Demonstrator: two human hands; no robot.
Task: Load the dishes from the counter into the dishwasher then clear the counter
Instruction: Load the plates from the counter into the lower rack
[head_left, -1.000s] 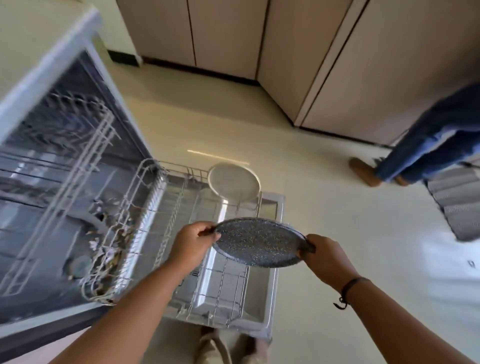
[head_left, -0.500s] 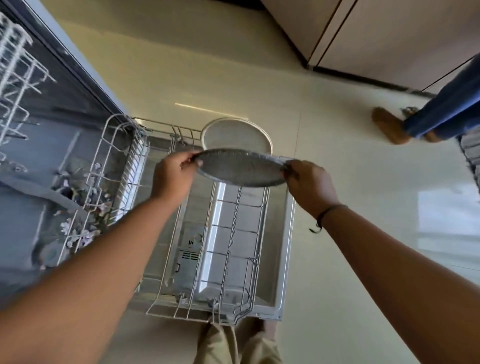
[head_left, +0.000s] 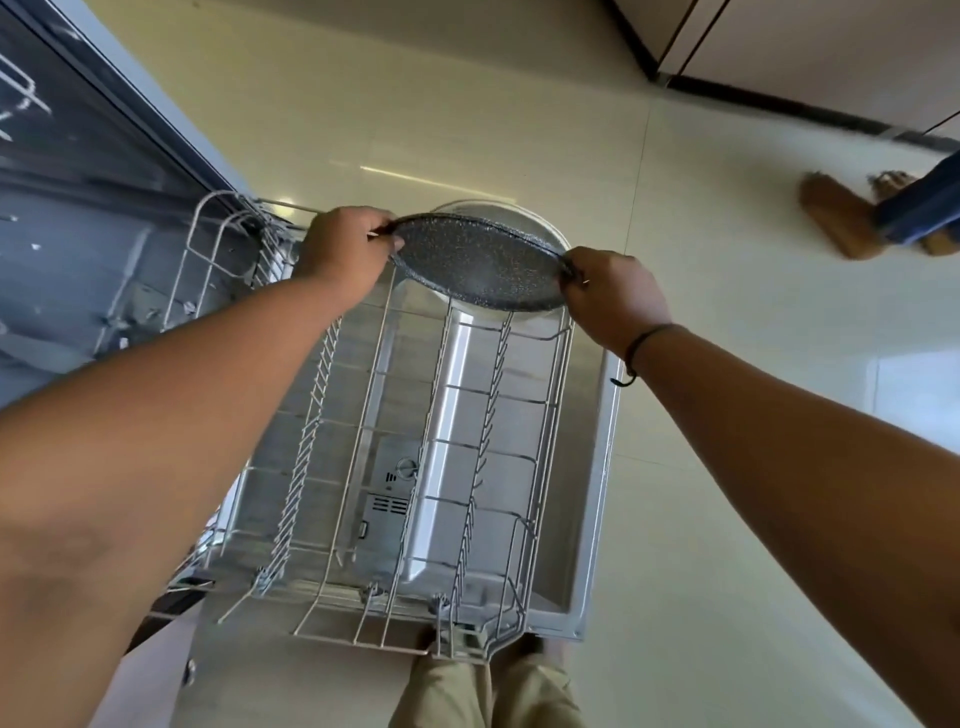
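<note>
A dark speckled round pan (head_left: 475, 262) is held over the far end of the pulled-out lower rack (head_left: 447, 467) of the dishwasher. My left hand (head_left: 345, 249) grips its left handle and my right hand (head_left: 613, 296) grips its right handle. The pan is tilted, its face turned towards me. Right behind it a pale round plate (head_left: 524, 221) stands on edge in the rack, mostly hidden by the pan. The rest of the wire rack holds nothing.
The open dishwasher door (head_left: 592, 519) lies under the rack. The dishwasher's dark tub (head_left: 78, 234) is at the left. Another person's legs and brown shoes (head_left: 841, 218) stand on the tiled floor at the far right. Cabinets (head_left: 810, 52) line the back.
Both hands have carried the pan forward and down to the rack's far end, tilting it more upright against the standing plate. My head has leaned further over the rack.
</note>
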